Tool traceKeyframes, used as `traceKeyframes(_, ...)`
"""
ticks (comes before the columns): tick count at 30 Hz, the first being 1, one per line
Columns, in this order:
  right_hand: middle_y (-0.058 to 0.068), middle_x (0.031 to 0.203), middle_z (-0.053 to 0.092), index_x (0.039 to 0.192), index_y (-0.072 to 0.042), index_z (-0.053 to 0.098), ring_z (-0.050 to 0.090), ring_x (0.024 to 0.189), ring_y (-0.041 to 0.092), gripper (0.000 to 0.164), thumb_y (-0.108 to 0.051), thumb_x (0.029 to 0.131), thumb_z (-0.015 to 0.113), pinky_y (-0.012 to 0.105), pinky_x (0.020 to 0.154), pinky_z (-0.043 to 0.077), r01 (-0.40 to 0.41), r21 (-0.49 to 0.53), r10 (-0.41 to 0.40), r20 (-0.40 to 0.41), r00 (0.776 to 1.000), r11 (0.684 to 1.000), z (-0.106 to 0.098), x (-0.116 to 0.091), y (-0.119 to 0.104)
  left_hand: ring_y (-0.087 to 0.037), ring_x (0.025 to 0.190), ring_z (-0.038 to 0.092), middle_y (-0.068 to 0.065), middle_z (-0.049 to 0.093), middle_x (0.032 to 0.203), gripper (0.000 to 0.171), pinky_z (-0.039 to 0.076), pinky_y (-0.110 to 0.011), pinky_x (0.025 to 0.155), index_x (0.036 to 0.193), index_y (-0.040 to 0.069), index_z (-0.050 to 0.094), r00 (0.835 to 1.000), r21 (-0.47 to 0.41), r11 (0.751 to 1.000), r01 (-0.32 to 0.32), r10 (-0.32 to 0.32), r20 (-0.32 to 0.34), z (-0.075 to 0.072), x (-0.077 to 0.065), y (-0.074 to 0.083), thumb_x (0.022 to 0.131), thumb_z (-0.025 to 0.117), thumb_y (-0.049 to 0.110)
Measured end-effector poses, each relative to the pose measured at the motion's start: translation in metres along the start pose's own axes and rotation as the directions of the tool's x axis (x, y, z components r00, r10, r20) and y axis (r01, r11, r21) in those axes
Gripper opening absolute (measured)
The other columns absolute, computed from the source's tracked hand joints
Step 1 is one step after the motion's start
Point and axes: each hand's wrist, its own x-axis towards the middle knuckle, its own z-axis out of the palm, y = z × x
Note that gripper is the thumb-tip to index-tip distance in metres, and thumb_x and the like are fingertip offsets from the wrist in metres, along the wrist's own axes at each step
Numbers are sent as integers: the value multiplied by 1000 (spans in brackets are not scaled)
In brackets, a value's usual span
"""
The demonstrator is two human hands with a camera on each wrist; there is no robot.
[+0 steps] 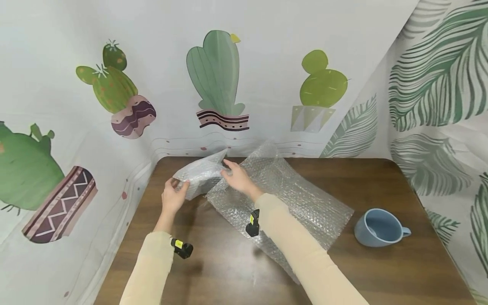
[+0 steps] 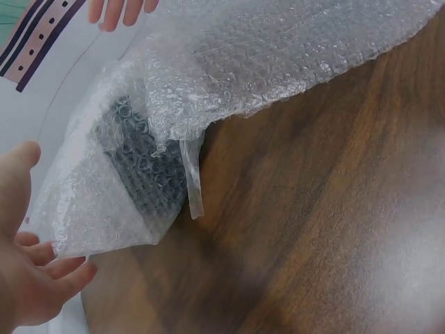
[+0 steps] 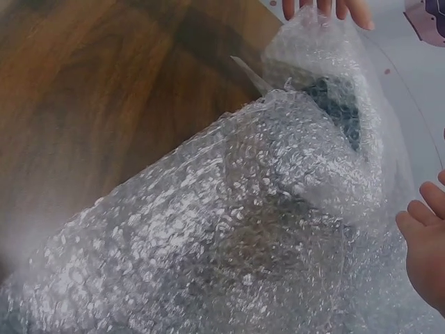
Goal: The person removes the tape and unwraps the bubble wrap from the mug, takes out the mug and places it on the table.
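Observation:
A sheet of clear bubble wrap (image 1: 305, 199) spreads across the table, its far left end folded over a dark object (image 2: 149, 163) that shows only in part through the bubbles; its kind cannot be made out. My left hand (image 1: 174, 195) is at the left corner of this bundle, fingertips touching the plastic and thumb held apart from them in the left wrist view. On the bundle's right side is my right hand (image 1: 238, 178), its fingers fairly straight beside the folded wrap. Neither hand visibly pinches the plastic.
A blue mug (image 1: 379, 228) stands upright on the right of the brown wooden table (image 1: 217, 262), its handle pointing right. Behind the table's far edge hangs a white cloth (image 1: 267, 84) printed with cacti and leaves. The wrap's far end reaches up to that cloth.

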Motion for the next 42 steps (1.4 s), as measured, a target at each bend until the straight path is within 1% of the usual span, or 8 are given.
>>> traceKeyframes(5,12,144,36,143,-7,31,34,133,29,53,-30,96,44,41,109,29,-19,1,19,-2,1000,1000,0,7,1,-40,124,41,-21,48,134,69,32,-46,105,135,0,39,1000,62,998,-8,7,10,7,3,1,87,53,48)
traceKeyframes(10,15,145,34,144,-3,27,31,134,29,58,-32,96,43,38,111,26,-21,-58,24,58,998,998,10,10,-1,-46,122,39,-26,45,134,68,33,-51,103,133,-3,41,1000,119,993,-11,8,25,6,2,-6,89,48,49)
traceKeyframes(20,17,146,33,146,-1,19,33,133,30,63,-34,96,39,35,111,26,-45,-156,64,113,992,987,20,7,-4,-43,128,34,-24,41,138,71,28,-49,107,137,1,37,998,51,998,23,-26,58,14,3,-8,89,47,52)
traceKeyframes(25,13,141,42,145,-6,25,42,127,30,61,-37,95,40,39,108,32,-6,-291,51,148,988,957,23,5,-6,-42,130,32,-23,37,141,68,27,-48,108,138,5,37,997,-14,998,59,-59,47,20,4,-6,89,49,50)
traceKeyframes(30,11,136,49,145,-8,28,47,124,26,64,-43,93,43,42,105,32,59,-435,15,165,986,899,26,7,-6,-42,130,31,-24,37,141,65,27,-49,108,137,6,40,997,-66,996,59,-56,47,25,5,-2,89,51,47)
traceKeyframes(33,11,134,51,144,-8,28,48,123,24,64,-44,93,43,40,105,33,89,-477,0,183,983,875,27,8,-5,-41,130,33,-23,38,140,62,28,-49,107,136,8,42,998,-74,996,59,-56,37,28,5,0,88,53,45)
traceKeyframes(39,18,127,53,142,-6,31,54,113,30,60,-36,94,48,39,96,44,105,-431,-28,181,983,896,26,6,-5,-42,125,39,-22,45,136,57,33,-50,104,130,8,47,998,-84,995,58,-58,4,30,8,-1,87,55,45)
traceKeyframes(42,18,133,46,141,-6,33,51,117,31,57,-33,93,49,39,98,42,102,-394,-36,173,984,913,26,5,-5,-42,123,41,-22,47,134,56,34,-50,102,126,7,50,998,-88,994,60,-61,-16,29,9,-3,86,56,46)
